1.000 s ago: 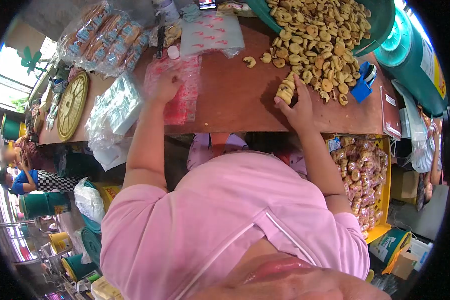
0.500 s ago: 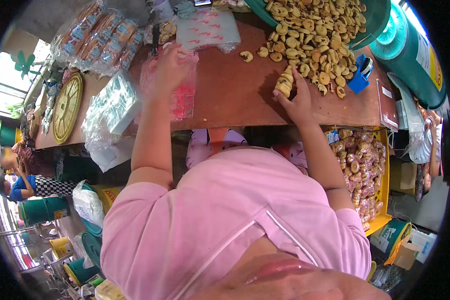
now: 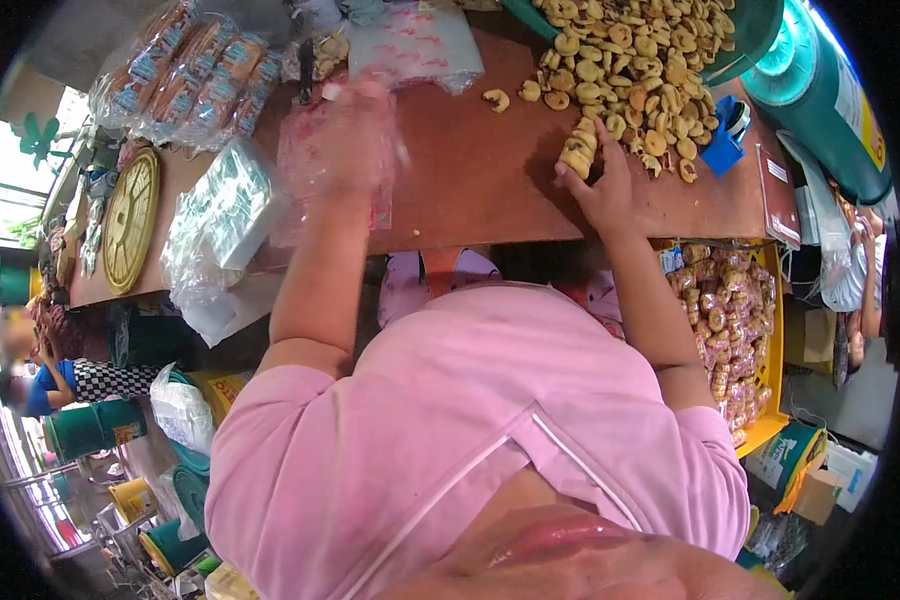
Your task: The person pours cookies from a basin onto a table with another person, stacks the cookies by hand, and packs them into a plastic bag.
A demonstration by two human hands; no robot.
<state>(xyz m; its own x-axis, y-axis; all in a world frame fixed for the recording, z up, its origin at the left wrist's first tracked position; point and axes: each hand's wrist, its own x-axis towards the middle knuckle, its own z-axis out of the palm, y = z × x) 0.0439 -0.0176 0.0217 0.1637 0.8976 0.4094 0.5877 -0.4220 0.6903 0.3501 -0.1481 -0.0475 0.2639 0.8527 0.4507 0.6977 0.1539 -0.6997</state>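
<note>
My right hand (image 3: 602,190) is closed on a short row of ring-shaped yellow-brown biscuits (image 3: 578,150), thumb at one end and fingers at the other. It rests on the brown table (image 3: 470,190), just below a large heap of the same biscuits (image 3: 630,70). My left hand (image 3: 355,135) is smeared by motion above the red-printed clear plastic bags (image 3: 300,150); its fingers and anything in them cannot be made out. A small white round object (image 3: 332,91) shows beside it. One loose biscuit (image 3: 496,100) lies left of the heap.
Packed bread bags (image 3: 185,80), a clear-wrapped stack (image 3: 235,205) and a round gold lid (image 3: 132,220) are at left. A blue object (image 3: 722,140) and green drum (image 3: 820,100) stand right. A yellow crate (image 3: 768,425) holds packed biscuits. Another person (image 3: 55,385) is far left.
My left hand has moved up and slightly right over the red-printed bags and is now blurred. My right hand keeps its hold on the row of biscuits, with little movement.
</note>
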